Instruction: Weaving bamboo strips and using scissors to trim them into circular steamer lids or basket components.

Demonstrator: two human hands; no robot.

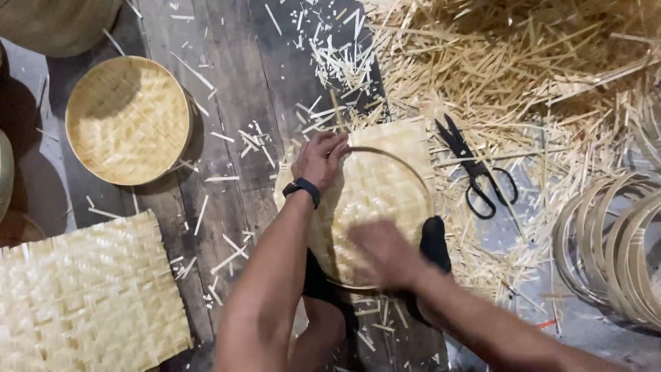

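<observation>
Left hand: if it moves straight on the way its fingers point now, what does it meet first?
The left hand rests on the hoop over the woven mat, fingers pointing up-right. Going straight on, it would probably first meet the mat's far edge, then the loose bamboo strips.

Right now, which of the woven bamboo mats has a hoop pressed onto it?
The woven mat under both hands, at centre beside the black scissors: a round hoop sits on it. The flat square mat at lower left has none.

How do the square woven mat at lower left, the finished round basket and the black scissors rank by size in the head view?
1. Square woven mat, though partly cut off and nearer the camera.
2. Round basket.
3. Black scissors, clearly smallest.
</observation>
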